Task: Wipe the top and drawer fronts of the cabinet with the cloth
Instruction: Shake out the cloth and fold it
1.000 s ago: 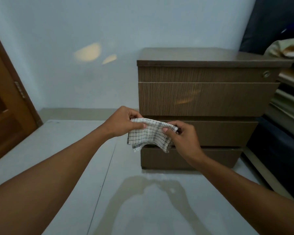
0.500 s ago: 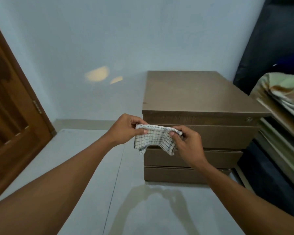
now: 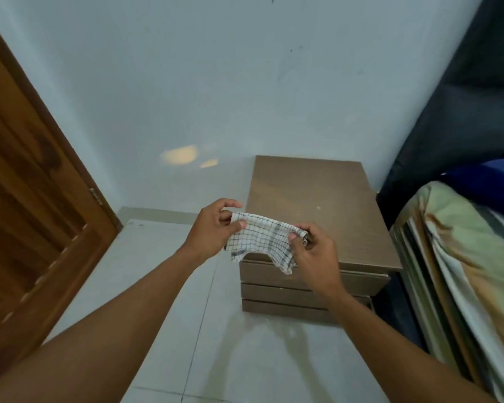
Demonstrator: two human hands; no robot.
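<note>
Head view, one item per line.

Cloth (image 3: 264,242): white with a dark check, being held stretched in the air between both hands, its lower edge hanging loose. It is hanging over the front left corner of the cabinet top; whether it is touching the wood cannot be told.

Left hand (image 3: 211,229): gripping the left end of the cloth between thumb and fingers, forearm reaching in from the lower left.

Right hand (image 3: 314,251): pinching the right end of the cloth, thumb on the near side, forearm reaching in from the lower right.

Cabinet (image 3: 332,205): brown wood grain, standing on the floor against the wall. Its top is lying bare, with a few pale specks showing near the middle. Three drawer fronts (image 3: 274,292) are showing below the front edge, all closed.

Floor (image 3: 163,271): pale glossy tiles, reflecting the arms.

Door (image 3: 32,205): brown wood, standing at the left, well apart from the cabinet.

Bed (image 3: 463,271): lying just beside the cabinet's right side, covered in patterned green and tan bedding, with something blue on top.

Wall (image 3: 216,82): pale blue, carrying two light patches left of the cabinet.
</note>
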